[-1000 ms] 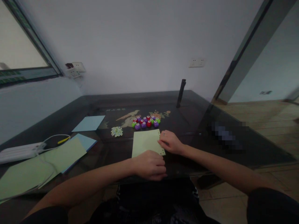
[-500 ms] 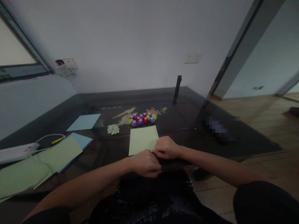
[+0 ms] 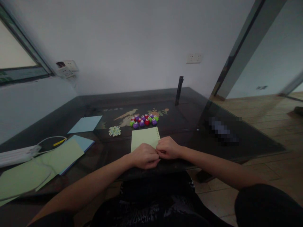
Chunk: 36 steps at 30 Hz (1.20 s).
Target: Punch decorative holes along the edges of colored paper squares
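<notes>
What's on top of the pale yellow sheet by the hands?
The left hand overlaps the near edge of the sheet, the right hand its near right corner, hiding those parts. Dark marks line the visible right edge.

Left fingers (image 3: 152, 157) curled close beside right fingers (image 3: 162, 151).

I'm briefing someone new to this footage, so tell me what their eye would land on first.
Most likely the cluster of red, purple and green pieces, bright against the dark table, just beyond the pale green sheet. Next, probably, the left hand and right hand, both curled, close together at the sheet's near right corner. Then the black post toward the table's far right corner.
</notes>
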### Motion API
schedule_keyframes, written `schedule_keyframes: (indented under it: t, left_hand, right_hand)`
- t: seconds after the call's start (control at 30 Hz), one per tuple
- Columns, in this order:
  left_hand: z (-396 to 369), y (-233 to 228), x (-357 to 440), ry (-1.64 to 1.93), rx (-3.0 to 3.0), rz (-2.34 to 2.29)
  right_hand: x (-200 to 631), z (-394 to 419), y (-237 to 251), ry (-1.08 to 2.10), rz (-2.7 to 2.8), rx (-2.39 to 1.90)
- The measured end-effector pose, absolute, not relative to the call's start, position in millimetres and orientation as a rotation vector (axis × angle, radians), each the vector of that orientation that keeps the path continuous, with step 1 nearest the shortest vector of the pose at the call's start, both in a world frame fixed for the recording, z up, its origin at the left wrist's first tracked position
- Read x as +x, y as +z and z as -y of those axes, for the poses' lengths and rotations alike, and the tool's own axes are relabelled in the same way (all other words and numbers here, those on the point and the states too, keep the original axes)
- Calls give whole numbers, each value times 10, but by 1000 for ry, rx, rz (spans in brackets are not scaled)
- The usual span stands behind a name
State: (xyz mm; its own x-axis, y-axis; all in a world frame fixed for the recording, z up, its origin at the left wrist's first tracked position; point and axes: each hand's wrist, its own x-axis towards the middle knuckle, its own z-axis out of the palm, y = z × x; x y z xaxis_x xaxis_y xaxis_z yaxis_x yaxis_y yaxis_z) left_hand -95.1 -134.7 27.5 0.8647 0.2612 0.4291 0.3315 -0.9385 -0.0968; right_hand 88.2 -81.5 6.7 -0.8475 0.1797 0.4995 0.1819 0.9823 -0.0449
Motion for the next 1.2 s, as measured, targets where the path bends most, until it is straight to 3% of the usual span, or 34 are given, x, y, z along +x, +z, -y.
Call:
schedule_keyframes:
  t: [1.2]
  left_hand:
    - [1315,232,-949,-699,-2833,530]
  right_hand:
    - [887,778,72,-25,2725,-149]
